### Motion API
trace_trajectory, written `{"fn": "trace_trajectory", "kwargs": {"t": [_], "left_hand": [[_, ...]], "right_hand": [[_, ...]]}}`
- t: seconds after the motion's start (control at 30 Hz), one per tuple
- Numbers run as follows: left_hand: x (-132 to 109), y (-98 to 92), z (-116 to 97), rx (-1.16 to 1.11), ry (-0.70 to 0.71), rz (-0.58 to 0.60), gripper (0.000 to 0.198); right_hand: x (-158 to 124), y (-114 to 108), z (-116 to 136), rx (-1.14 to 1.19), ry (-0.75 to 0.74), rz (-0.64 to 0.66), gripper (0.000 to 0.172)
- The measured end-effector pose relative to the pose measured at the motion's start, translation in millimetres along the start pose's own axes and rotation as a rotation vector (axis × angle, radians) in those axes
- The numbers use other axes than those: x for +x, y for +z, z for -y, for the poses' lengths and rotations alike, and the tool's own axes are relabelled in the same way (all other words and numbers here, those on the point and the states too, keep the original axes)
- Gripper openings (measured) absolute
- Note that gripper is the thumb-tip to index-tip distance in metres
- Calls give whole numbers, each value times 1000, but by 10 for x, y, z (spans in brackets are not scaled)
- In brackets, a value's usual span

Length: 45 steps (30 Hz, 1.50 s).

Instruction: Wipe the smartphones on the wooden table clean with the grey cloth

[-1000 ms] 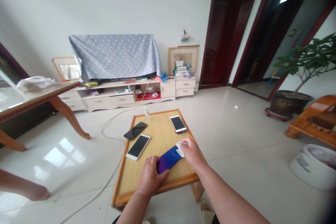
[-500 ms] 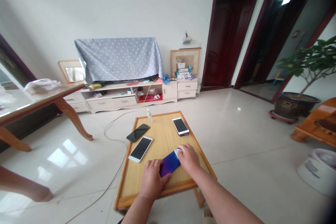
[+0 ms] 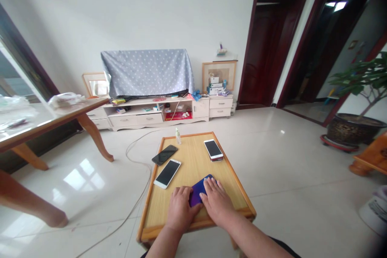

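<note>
A blue-purple phone (image 3: 198, 190) lies back-up near the front of a small wooden table (image 3: 223, 185). My left hand (image 3: 180, 209) rests on its near end, fingers curled over the edge and holding it down. My right hand (image 3: 216, 201) lies flat over the phone's middle and right side, fingers stretched forward; the white cloth it held earlier is hidden under it. A white phone (image 3: 167, 173), a black phone (image 3: 165, 155) and a white phone with a red edge (image 3: 213, 150) lie farther back, screens up.
A small bottle (image 3: 178, 136) stands at the table's far edge. A cable (image 3: 136, 157) runs across the tiled floor on the left. A larger table (image 3: 45, 121) stands left, a TV cabinet (image 3: 151, 115) behind, a potted plant (image 3: 350, 125) right.
My right hand slid from the phone's far end toward me along its back, and the white cloth is now covered by the hand. The camera tilted up and shifted left.
</note>
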<state>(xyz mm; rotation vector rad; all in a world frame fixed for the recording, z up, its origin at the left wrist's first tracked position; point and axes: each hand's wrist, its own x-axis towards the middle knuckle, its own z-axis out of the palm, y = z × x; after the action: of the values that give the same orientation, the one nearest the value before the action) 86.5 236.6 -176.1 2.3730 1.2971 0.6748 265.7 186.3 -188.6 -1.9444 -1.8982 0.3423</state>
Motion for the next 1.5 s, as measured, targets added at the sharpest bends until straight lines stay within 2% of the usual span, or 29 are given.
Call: {"fn": "trace_trajectory", "kwargs": {"t": [0.13, 0.4, 0.5, 0.63, 0.8, 0.97, 1.03, 1.13, 1.2, 1.27, 1.4, 1.5], "left_hand": [[-19, -23, -12, 3, -3, -2, 44], [-82, -59, 2, 20, -3, -15, 40], [-112, -74, 12, 30, 0, -1, 41], [-143, -98, 24, 64, -5, 14, 46], [-199, -127, 95, 96, -56, 44, 64], [-261, -157, 156, 79, -76, 44, 65], [-275, -158, 170, 74, -85, 28, 62], [-287, -154, 191, 70, -85, 39, 58], [-294, -154, 199, 69, -86, 45, 57], [-300, -157, 197, 73, -96, 33, 58], [-306, -164, 182, 88, -92, 28, 64], [-308, -148, 190, 93, -97, 21, 62]], "right_hand": [[7, 25, 9, -3, 18, 6, 69], [-28, 77, 72, 9, 7, -61, 67], [-43, 65, 112, -24, 11, -44, 66], [-76, 9, 184, -100, 38, 14, 64], [-71, -35, 187, -122, 67, 56, 63], [-85, 3, 283, -133, 111, 47, 62], [-151, 70, 423, -111, 77, 41, 62], [-280, 172, 621, -39, -113, 96, 60], [-312, 175, 650, -1, -205, 141, 58], [-258, 106, 577, 2, -153, 134, 58], [-25, -80, 373, -56, 110, 37, 63], [6, -50, 447, -72, 115, 36, 65]]}}
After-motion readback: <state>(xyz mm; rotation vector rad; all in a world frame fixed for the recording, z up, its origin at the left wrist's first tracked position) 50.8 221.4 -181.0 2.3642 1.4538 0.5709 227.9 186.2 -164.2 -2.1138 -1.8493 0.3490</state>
